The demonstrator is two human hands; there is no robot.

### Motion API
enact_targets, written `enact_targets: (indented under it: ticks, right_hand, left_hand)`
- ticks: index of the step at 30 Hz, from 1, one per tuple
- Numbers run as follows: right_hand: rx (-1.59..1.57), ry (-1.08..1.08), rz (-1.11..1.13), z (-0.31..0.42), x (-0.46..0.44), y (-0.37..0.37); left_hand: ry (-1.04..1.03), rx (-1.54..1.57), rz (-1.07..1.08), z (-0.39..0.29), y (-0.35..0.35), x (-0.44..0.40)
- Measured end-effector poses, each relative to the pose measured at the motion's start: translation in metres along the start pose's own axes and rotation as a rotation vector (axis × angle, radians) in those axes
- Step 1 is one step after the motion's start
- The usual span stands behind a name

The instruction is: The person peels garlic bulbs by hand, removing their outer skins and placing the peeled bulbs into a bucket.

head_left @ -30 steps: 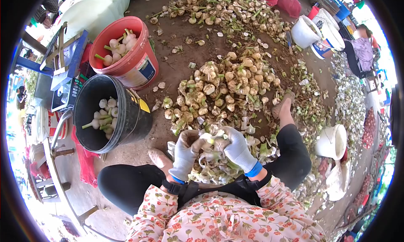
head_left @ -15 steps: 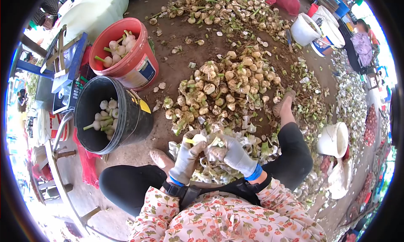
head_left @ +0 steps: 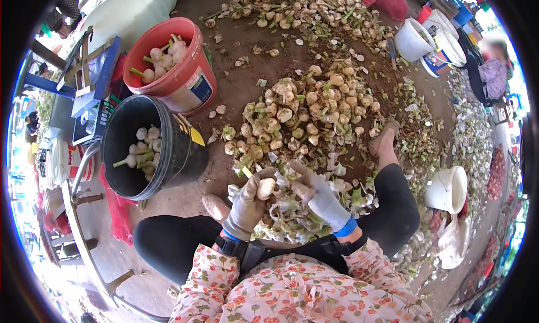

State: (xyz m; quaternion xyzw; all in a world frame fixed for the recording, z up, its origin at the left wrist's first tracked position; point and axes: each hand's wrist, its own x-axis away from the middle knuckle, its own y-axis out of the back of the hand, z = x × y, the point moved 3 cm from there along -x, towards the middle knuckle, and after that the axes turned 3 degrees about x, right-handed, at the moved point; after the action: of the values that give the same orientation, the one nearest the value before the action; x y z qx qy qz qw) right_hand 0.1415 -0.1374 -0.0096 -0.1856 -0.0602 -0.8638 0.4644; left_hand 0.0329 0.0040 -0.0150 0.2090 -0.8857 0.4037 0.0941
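Note:
My left hand [head_left: 249,206], in a dirty grey-white glove, grips a pale garlic bulb [head_left: 266,189] whose green-white stem sticks up past the fingers. My right hand [head_left: 323,198], gloved alike, is apart from the bulb with thumb and fingers spread; I see nothing held in it. Beneath both hands lies a heap of white and green garlic peelings [head_left: 292,216]. Just beyond is a pile of unpeeled, soil-stained garlic bulbs [head_left: 323,104].
Cleaned garlic bulbs lie in a black bucket [head_left: 193,160] and a red bucket [head_left: 179,98] on the left. A white bucket [head_left: 446,189] tilts at the right. More garlic [head_left: 314,8] covers the far floor. Another person [head_left: 494,76] sits at far right.
My right hand has come away from the bulb and opened. The bulb, now barer, stays in my left hand. The view has shifted slightly.

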Motion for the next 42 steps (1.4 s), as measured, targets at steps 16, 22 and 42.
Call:
enact_targets:
  ticks: [16, 22, 42]
  right_hand:
    - [-0.43, 0.057, 0.1, 0.02, -0.007, -0.024]
    - [-0.131, 0.048, 0.108, 0.006, -0.011, -0.028]
    - [0.192, 0.605, -0.012, 0.036, 0.029, -0.05]
  left_hand:
    - [-0.014, -0.301, 0.039, -0.001, 0.002, 0.001]
    - [-0.062, -0.313, -0.009, 0.0, -0.013, 0.004]
    - [0.389, 0.378, -0.302, 0.01, -0.005, 0.004]
